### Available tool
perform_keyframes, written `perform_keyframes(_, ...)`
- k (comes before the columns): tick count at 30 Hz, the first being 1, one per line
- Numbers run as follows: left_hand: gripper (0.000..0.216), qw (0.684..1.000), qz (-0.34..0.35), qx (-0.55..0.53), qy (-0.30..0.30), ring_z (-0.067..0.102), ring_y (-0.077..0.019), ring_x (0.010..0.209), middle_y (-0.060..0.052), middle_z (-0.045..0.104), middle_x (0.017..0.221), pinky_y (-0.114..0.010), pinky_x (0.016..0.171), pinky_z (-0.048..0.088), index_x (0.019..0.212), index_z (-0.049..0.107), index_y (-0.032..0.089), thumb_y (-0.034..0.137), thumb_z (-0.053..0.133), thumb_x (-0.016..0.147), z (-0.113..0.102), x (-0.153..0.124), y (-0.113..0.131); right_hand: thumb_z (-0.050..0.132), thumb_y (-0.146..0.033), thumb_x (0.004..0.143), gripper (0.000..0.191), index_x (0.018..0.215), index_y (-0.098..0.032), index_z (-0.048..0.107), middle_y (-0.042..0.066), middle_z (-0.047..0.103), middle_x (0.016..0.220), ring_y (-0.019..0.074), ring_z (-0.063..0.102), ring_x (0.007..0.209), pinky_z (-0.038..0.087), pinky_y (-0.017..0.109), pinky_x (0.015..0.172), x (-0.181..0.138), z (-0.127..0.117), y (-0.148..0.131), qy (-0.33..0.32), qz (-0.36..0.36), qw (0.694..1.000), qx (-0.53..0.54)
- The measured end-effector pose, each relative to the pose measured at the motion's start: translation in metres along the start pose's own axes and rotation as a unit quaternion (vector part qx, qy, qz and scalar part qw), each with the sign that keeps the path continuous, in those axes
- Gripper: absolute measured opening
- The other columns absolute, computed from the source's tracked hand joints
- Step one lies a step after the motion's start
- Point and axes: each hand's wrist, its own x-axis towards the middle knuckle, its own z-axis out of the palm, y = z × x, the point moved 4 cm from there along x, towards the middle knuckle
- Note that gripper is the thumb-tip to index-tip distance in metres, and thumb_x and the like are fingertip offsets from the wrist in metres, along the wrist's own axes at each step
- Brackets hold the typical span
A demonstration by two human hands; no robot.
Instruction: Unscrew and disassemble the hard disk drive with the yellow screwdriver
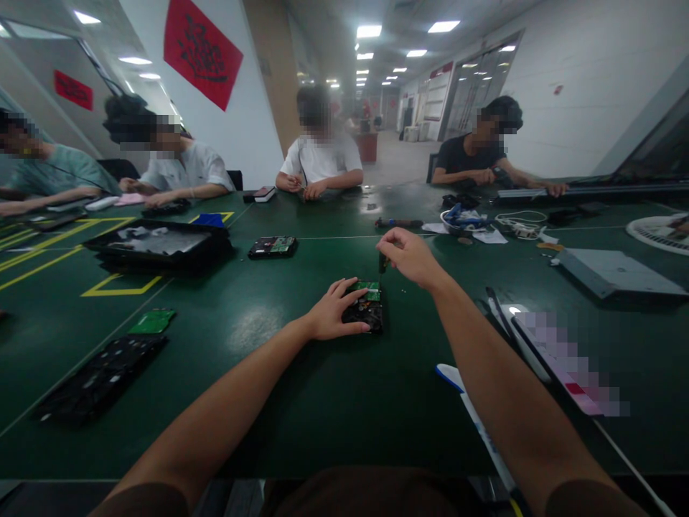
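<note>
A black hard drive (370, 317) with a green circuit board (370, 293) on its upper face lies flat on the green table in front of me. My left hand (336, 310) is laid over its left side, thumb along the near part and fingers across the far part, gripping it. Above the drive's far right corner, my right hand (408, 256) is closed round the dark handle of a screwdriver (383, 263). The screwdriver stands nearly upright, its shaft pointing down at the board's edge; whether the tip touches is too small to tell. Tiny light specks, perhaps screws, lie right of the drive.
Another hard drive (273, 247) lies farther back. At left are a black tray (161, 244), a black panel (105, 373) and a loose green board (153, 321). To the right sit a grey metal case (619, 274) and a pink-white packet (565, 366). Several people work across the table.
</note>
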Motion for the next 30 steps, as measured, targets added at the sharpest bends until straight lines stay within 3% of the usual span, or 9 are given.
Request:
perform_keyframes(5,0.097,1.000,0.005,0.004,0.002,0.017,-0.0462,0.156,-0.013,0.022,0.171,-0.068,0.124,0.023,0.160,0.040,0.029,0.078,0.067,0.081,0.001,0.001,0.000,0.059,-0.035,0.093,0.016,0.094,-0.020,0.065,0.006,0.074,0.096,0.0124,0.058,0.064,0.045,0.027,0.058,0.004,0.002,-0.007,-0.055,-0.011,0.998,0.032)
perform_keyframes(13,0.096,1.000,0.002,-0.004,0.007,0.017,-0.0478,0.156,-0.014,0.023,0.170,-0.071,0.122,0.024,0.160,0.040,0.030,0.078,0.068,0.081,0.002,0.001,0.000,0.055,-0.033,0.099,0.021,0.095,-0.020,0.069,0.006,0.075,0.097,0.0096,0.058,0.057,0.042,0.025,0.052,0.007,0.010,-0.016,-0.126,0.009,0.992,0.031)
perform_keyframes(22,0.097,1.000,0.005,-0.006,0.001,0.017,-0.0475,0.156,-0.013,0.022,0.171,-0.070,0.123,0.025,0.161,0.039,0.031,0.078,0.069,0.081,0.001,0.001,-0.002,0.058,-0.042,0.100,0.025,0.091,-0.019,0.065,0.004,0.067,0.067,0.0146,0.061,0.054,0.045,0.028,0.051,0.008,0.005,-0.013,-0.140,0.049,0.989,0.023)
perform_keyframes(27,0.098,1.000,0.002,-0.006,-0.004,0.017,-0.0481,0.156,-0.014,0.021,0.171,-0.071,0.122,0.024,0.161,0.039,0.031,0.078,0.069,0.080,0.000,0.001,-0.001,0.056,-0.032,0.097,0.017,0.095,-0.019,0.067,0.006,0.069,0.069,0.0185,0.066,0.060,0.051,0.031,0.055,0.008,0.002,-0.011,-0.144,0.078,0.983,0.088)
perform_keyframes(30,0.097,1.000,0.002,-0.013,-0.003,0.017,-0.0481,0.156,-0.013,0.022,0.171,-0.072,0.122,0.024,0.160,0.040,0.031,0.077,0.070,0.080,-0.001,0.001,0.000,0.061,-0.034,0.093,0.017,0.091,-0.020,0.070,0.005,0.070,0.072,0.0176,0.063,0.062,0.046,0.031,0.055,0.011,-0.004,-0.011,-0.115,0.042,0.992,0.021)
